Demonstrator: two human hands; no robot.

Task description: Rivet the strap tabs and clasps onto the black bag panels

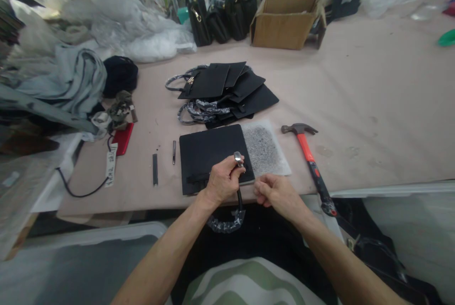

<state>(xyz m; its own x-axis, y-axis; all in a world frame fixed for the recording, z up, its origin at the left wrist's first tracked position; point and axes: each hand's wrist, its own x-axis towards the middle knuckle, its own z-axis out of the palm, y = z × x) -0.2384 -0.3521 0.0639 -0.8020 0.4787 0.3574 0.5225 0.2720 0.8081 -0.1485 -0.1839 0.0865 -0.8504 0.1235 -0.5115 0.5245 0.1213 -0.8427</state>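
Observation:
A black bag panel [209, 146] lies flat near the table's front edge, its plastic-wrapped handle [227, 224] hanging over that edge. My left hand [223, 179] is closed around a short metal punch [237, 156], upright on the panel's right part; its lower end is hidden by the fingers. Just right of the panel's near corner, my right hand [279, 193] has its fingers curled together, and whatever they pinch is too small to make out. Partly under the panel is a white, black-speckled pad [265, 148]. A claw hammer [307, 151] with an orange and black handle lies to its right.
More black bag panels [231, 87] with wrapped handles are piled behind. A slim metal rod [174, 152] and a dark flat bar [155, 170] lie left, near a red object [123, 139]. At the back stand black bags [201, 21] and a cardboard box [280, 30].

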